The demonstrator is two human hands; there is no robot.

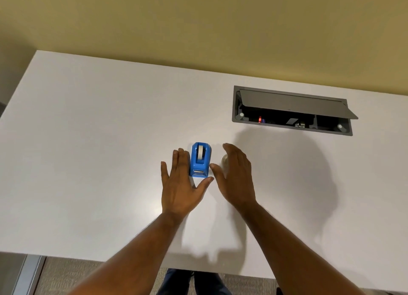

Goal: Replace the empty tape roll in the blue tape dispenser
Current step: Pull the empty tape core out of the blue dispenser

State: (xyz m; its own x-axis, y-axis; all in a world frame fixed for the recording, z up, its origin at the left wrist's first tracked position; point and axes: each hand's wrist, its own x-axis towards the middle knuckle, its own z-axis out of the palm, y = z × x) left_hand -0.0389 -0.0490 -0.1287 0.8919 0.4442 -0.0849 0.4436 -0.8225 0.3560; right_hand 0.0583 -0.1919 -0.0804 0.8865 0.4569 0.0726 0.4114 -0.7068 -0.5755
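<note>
The blue tape dispenser (200, 159) stands on the white table (99, 140), cutter end toward me, with a pale roll showing in its slot. My left hand (180, 184) lies flat just left of it, fingers spread, thumb reaching under the dispenser's near end. My right hand (236, 175) hovers to the right of it, fingers apart and holding nothing. A pale tape roll (224, 161) lies on the table, mostly hidden behind my right hand's fingers.
A grey cable box (291, 111) is recessed in the table at the back right, its lid propped open over sockets and wires. The yellow wall (198, 25) runs behind the table. The table's near edge is close to my legs.
</note>
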